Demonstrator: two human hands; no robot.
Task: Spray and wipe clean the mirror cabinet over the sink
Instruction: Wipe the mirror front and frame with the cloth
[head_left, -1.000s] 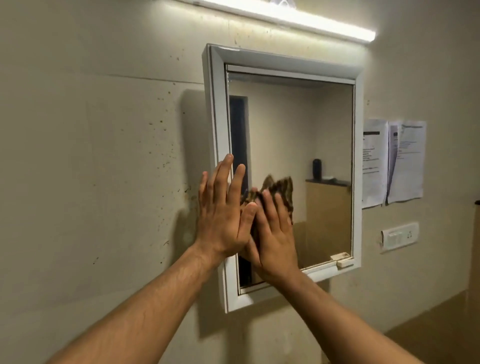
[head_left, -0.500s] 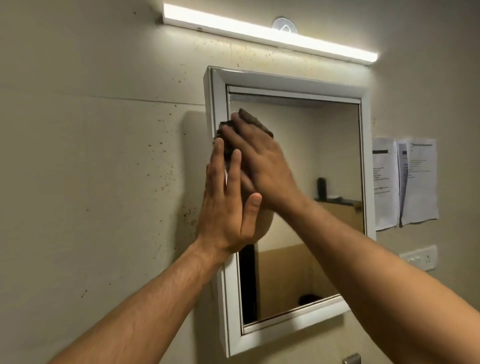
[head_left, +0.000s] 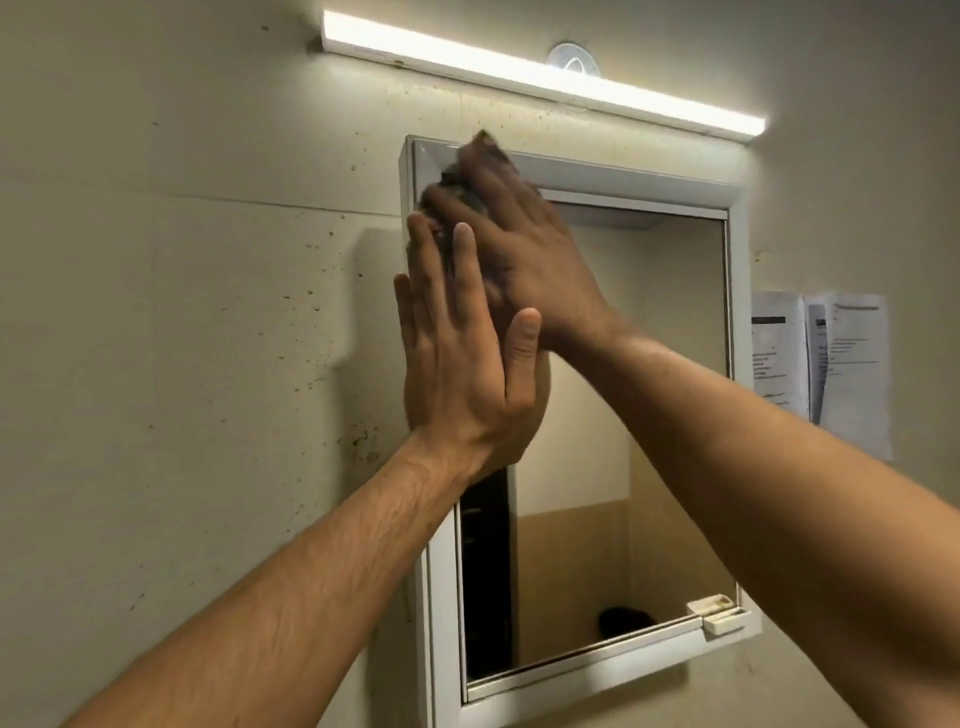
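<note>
The white-framed mirror cabinet (head_left: 737, 364) hangs on the beige wall. My right hand (head_left: 524, 249) presses a dark cloth (head_left: 485, 148) flat against the cabinet's top left corner, over the frame; the cloth shows only past my fingertips and is blurred. My left hand (head_left: 462, 364) lies flat and open against the cabinet's left frame edge, fingers pointing up, just below and left of the right hand. No spray bottle is in view.
A lit tube light (head_left: 545, 78) runs along the wall above the cabinet. Two papers (head_left: 831, 364) are stuck to the wall on the right. A small white latch (head_left: 719, 616) sits at the mirror's lower right corner. The wall at left is speckled with spots.
My right hand with the cloth has slid up from the mirror's lower middle to the top left corner of the frame. My left hand stays flat on the left frame edge.
</note>
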